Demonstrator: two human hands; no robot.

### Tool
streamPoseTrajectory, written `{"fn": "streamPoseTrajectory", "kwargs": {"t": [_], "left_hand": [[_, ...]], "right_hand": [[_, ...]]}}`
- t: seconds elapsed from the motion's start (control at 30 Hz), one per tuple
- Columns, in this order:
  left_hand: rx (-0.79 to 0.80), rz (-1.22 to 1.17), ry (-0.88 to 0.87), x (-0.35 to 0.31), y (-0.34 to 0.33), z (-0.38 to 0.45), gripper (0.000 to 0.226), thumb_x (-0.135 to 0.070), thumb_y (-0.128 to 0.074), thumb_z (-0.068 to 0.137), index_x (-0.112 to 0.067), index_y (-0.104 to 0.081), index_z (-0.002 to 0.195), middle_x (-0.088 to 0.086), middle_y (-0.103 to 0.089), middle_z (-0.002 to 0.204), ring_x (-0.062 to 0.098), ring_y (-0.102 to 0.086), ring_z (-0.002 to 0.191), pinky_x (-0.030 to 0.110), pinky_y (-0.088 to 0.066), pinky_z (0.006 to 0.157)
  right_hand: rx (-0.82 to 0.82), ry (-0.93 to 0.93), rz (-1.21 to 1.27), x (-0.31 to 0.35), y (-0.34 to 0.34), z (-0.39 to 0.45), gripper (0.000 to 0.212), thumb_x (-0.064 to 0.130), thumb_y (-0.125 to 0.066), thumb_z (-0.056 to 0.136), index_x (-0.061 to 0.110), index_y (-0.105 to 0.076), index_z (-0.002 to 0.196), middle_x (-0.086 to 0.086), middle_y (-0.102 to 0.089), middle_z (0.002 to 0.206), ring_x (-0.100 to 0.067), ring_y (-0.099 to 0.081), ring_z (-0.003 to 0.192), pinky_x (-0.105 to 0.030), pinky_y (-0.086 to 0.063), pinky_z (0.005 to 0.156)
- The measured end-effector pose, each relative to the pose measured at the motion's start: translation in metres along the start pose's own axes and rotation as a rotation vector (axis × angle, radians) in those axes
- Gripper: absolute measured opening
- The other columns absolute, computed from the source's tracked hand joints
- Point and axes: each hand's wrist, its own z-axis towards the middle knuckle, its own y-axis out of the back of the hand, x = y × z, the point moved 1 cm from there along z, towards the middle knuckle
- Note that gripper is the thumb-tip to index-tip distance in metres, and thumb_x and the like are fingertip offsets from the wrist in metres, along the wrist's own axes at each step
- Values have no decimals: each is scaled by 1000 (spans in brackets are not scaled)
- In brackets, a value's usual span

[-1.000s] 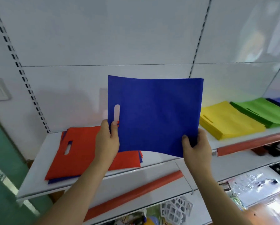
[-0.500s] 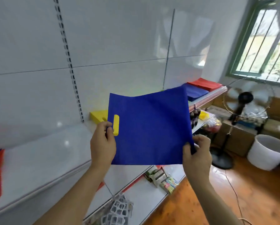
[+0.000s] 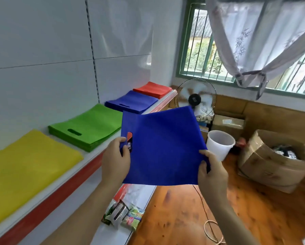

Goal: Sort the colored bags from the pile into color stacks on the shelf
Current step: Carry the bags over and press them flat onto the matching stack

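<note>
I hold a flat blue bag (image 3: 162, 147) up in front of me, off the shelf's right end. My left hand (image 3: 115, 160) pinches its left edge beside the handle slot. My right hand (image 3: 212, 171) grips its lower right corner. Along the white shelf (image 3: 93, 156) lie four color stacks: yellow (image 3: 24, 170) nearest, then green (image 3: 88, 126), blue (image 3: 132, 101) and red (image 3: 152, 89) at the far end. The mixed pile is out of view.
Below the stacks, a lower shelf carries snack packets (image 3: 123, 216). On the wooden floor to the right stand a white bucket (image 3: 219, 145), a pedestal fan (image 3: 195, 98) and open cardboard boxes (image 3: 273, 160). A cable (image 3: 210, 225) trails across the floor.
My view has swung right along the shelf, from the red and blue pile past the yellow stack to all four stacks. Both hands keep their hold on the blue bag.
</note>
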Motion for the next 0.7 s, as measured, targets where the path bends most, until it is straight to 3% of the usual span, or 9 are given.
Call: {"fn": "streamPoseTrajectory", "kwargs": {"t": [0.13,0.23,0.3,0.43,0.6,0.7], "left_hand": [[58,8,-29,-5,-64,57,24,-19,-55,105,-26,-61,128,-8,-64,126,11,-58,111,30,-45,90],[102,19,-12,-4,-106,87,25,-16,-55,105,-24,-61,128,-5,-64,127,14,-59,115,29,-43,91],[127,24,-24,-3,-133,102,26,-15,-55,105,-23,-61,129,-4,-63,128,16,-59,116,30,-44,91],[148,72,-26,-4,-185,138,32,-17,-53,105,-26,-58,136,-5,-61,133,17,-59,121,32,-48,92],[99,120,2,-10,-245,181,41,-17,-51,107,-21,-54,147,-1,-56,145,20,-54,131,39,-47,105],[34,163,45,-15,-267,207,42,-17,-51,107,-18,-53,148,1,-57,139,21,-56,125,38,-49,100]], "right_hand": [[30,44,-101,-29,-13,63,37,9,-54,106,25,-65,137,34,-56,118,14,-54,111,-31,-61,84],[54,-24,-152,-55,-21,92,42,12,-55,106,21,-58,147,20,-58,129,1,-56,110,-31,-62,89],[77,-25,-174,-74,-25,111,47,11,-56,105,21,-55,151,19,-56,129,-1,-56,109,-25,-59,88],[120,-67,-133,-111,-39,168,55,7,-56,103,28,-51,154,30,-51,117,12,-51,112,-16,-52,78],[207,-23,-83,-157,-69,253,63,5,-55,101,29,-45,158,23,-52,111,3,-54,104,-31,-59,73],[248,21,-50,-173,-87,311,65,4,-56,99,26,-45,159,13,-54,108,-2,-56,96,-36,-58,75]]}}
